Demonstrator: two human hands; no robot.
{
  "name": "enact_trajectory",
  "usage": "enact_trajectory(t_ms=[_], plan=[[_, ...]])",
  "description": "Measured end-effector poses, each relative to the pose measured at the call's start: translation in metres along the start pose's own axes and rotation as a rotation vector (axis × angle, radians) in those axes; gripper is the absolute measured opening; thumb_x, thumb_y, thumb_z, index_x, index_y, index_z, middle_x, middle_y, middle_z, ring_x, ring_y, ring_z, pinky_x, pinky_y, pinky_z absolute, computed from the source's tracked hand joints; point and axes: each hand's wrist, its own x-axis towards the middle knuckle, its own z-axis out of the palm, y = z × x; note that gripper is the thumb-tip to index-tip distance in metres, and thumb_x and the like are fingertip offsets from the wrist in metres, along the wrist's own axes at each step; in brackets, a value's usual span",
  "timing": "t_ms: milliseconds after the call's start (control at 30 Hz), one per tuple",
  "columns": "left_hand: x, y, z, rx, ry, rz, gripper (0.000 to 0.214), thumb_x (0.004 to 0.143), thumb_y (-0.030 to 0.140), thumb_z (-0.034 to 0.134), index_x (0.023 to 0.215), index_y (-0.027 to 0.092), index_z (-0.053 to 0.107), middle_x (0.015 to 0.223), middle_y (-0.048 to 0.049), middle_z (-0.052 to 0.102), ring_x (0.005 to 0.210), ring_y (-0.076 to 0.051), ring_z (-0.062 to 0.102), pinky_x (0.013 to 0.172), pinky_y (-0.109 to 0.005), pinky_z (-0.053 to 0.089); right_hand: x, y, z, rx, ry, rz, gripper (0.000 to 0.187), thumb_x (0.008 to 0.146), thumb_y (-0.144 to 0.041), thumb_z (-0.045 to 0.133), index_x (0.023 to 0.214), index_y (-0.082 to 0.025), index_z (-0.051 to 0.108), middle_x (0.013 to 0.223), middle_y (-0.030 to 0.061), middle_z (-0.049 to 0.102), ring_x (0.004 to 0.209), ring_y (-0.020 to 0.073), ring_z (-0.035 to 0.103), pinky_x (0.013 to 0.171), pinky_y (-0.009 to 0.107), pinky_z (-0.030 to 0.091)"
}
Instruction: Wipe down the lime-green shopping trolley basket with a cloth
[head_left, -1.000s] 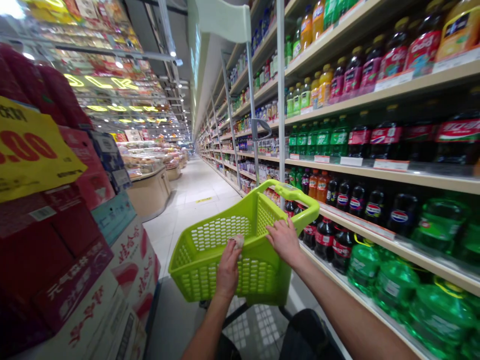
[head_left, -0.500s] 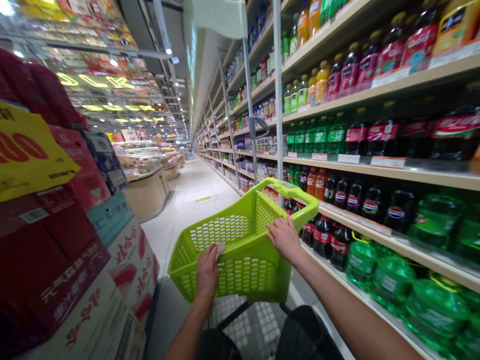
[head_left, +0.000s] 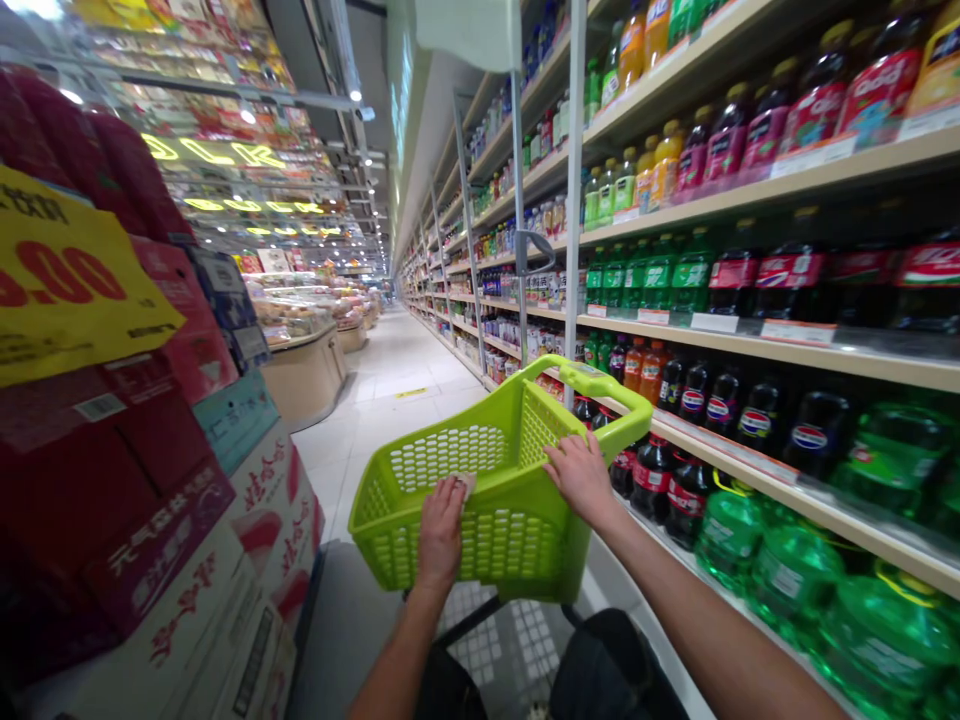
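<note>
Trolley of lime-green perforated plastic (head_left: 544,520) seems stiff, prob. light; I'd grip its rim (head_left: 510,479). L hand (head_left: 441,530) half-curled there, pinching pale crumpled wad (head_left: 466,484); R hand (head_left: 581,478) curled over rim.

On the right side of the frame I can see long shelves (head_left: 885,362) full of bottles (head_left: 691,268), with big green jugs (head_left: 806,562) at the lower right and pink drinks (head_left: 731,140) higher up. Over on the left I see a tall pile of boxes (head_left: 161,500) and a yellow sign (head_left: 82,315) marked in red. Yellow letters (head_left: 259,154) glow near the upper left, a tan stand (head_left: 304,375) sits lower, and a pale floor (head_left: 382,355) runs back through the middle.
</note>
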Motion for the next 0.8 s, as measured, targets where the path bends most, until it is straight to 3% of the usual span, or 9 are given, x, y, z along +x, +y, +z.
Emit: enact_trajectory(t_ms=[100,167,233,367,433,533,667,733,800], plan=[[-0.016,-0.055,-0.044,0.136,0.156,-0.186,0.048,0.067,0.002,0.037,0.109,0.019,0.055,0.118,-0.0069,0.054,0.117,-0.023,0.043,0.099,-0.045,0.034,0.000,0.001,-0.001,0.003,0.004,0.004,0.023,0.083,-0.033,0.049,0.100,-0.024,0.060,0.093,0.0054,0.059,0.096,0.0218,0.045,0.098,0.041,0.016],[-0.023,-0.075,-0.061,0.213,0.268,-0.342,0.045,0.069,0.005,0.039,0.110,0.018,0.054,0.122,-0.0088,0.051,0.118,-0.025,0.042,0.099,-0.047,0.034,0.000,0.000,-0.001,0.001,0.011,0.010,0.023,0.083,-0.032,0.049,0.100,-0.023,0.060,0.092,0.0057,0.059,0.096,0.0220,0.045,0.098,0.041,0.015],[-0.024,-0.066,-0.054,0.162,0.238,-0.341,0.048,0.070,0.005,0.039,0.114,0.018,0.051,0.126,-0.0089,0.047,0.120,-0.025,0.039,0.100,-0.046,0.033,0.001,-0.002,-0.001,-0.001,0.009,0.017,0.023,0.083,-0.032,0.049,0.100,-0.023,0.060,0.092,0.0059,0.058,0.095,0.0221,0.045,0.098,0.042,0.016],[-0.008,0.000,-0.002,-0.047,0.017,-0.087,0.057,0.070,0.001,0.034,0.121,0.023,0.047,0.128,-0.0048,0.047,0.123,-0.019,0.036,0.104,-0.042,0.030,0.002,-0.003,0.000,0.001,-0.001,0.015,0.024,0.082,-0.032,0.049,0.101,-0.023,0.060,0.092,0.0058,0.058,0.095,0.0218,0.045,0.097,0.041,0.017],[-0.002,0.016,0.011,-0.078,-0.023,-0.025,0.057,0.070,0.000,0.033,0.120,0.023,0.047,0.129,-0.0047,0.046,0.125,-0.019,0.034,0.104,-0.043,0.029,0.001,-0.001,0.001,0.001,0.002,0.009,0.024,0.082,-0.032,0.049,0.102,-0.024,0.059,0.093,0.0057,0.058,0.096,0.0218,0.045,0.097,0.041,0.017],[-0.008,-0.009,-0.008,-0.012,0.033,-0.062,0.052,0.072,0.002,0.034,0.117,0.022,0.050,0.127,-0.0063,0.048,0.124,-0.020,0.036,0.103,-0.044,0.031,0.000,0.001,0.001,-0.001,0.007,0.003,0.025,0.082,-0.032,0.049,0.103,-0.024,0.059,0.093,0.0054,0.059,0.096,0.0219,0.045,0.097,0.041,0.016],[-0.028,-0.070,-0.057,0.214,0.283,-0.271,0.046,0.073,0.007,0.036,0.116,0.016,0.050,0.127,-0.0117,0.046,0.123,-0.026,0.035,0.101,-0.048,0.031,0.000,0.003,0.001,0.006,0.005,0.006,0.025,0.082,-0.032,0.049,0.103,-0.023,0.060,0.092,0.0055,0.059,0.095,0.0221,0.045,0.097,0.041,0.016],[-0.041,-0.078,-0.064,0.186,0.257,-0.274,0.045,0.074,0.009,0.036,0.117,0.017,0.049,0.130,-0.0100,0.043,0.124,-0.024,0.035,0.102,-0.046,0.030,0.000,0.003,0.001,0.006,0.004,0.007,0.024,0.082,-0.032,0.049,0.102,-0.023,0.060,0.092,0.0057,0.059,0.096,0.0220,0.045,0.097,0.041,0.016],[-0.057,-0.072,-0.056,0.124,0.197,-0.256,0.045,0.075,0.009,0.036,0.117,0.019,0.049,0.131,-0.0077,0.043,0.125,-0.022,0.033,0.104,-0.043,0.028,0.001,0.002,0.001,0.001,0.005,0.007,0.024,0.082,-0.032,0.049,0.101,-0.023,0.060,0.092,0.0056,0.059,0.096,0.0218,0.045,0.097,0.041,0.016]])
